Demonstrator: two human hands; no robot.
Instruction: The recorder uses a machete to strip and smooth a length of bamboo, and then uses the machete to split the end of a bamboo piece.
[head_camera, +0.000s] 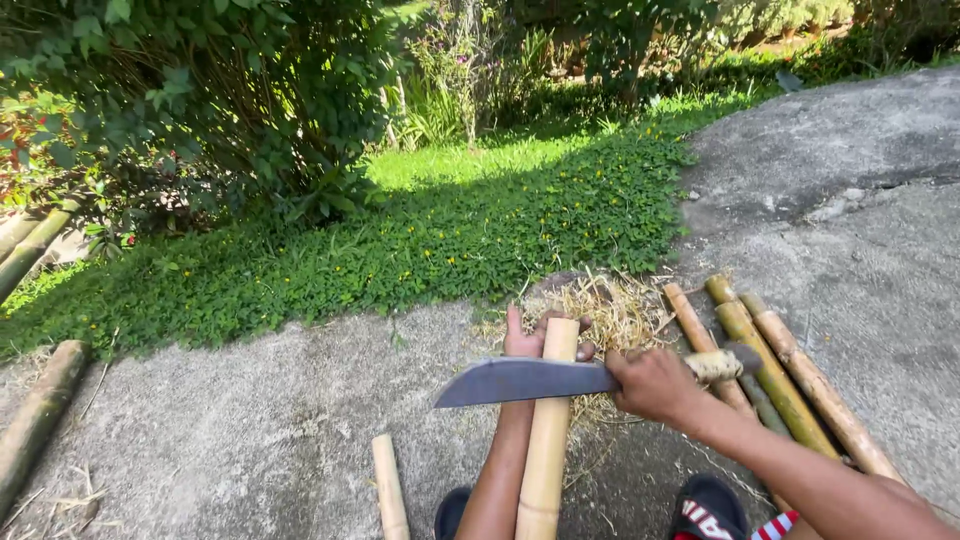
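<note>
Head view: a pale bamboo pole (547, 430) stands nearly upright on the concrete ground (250, 430) between the person's feet, its top end held steady by the left hand (530, 340), whose fingers wrap round it from behind. Across that top lies the dark blade of a machete (525, 380), edge resting near the cut end, its wrapped handle clenched in the right hand (655, 385). The work looks to be at the point of setting the blade for a split or a trim; the next move would seem to call for a firm, straight blow or push down the grain, with the left fingers kept clear of the edge. Just right of the hands lie about four bamboo lengths (780, 385) side by side, with dry shavings (610, 310) behind. One short piece (388, 485) lies left of the pole, and one weathered log (40, 415) far left by the green groundcover (400, 240).
</note>
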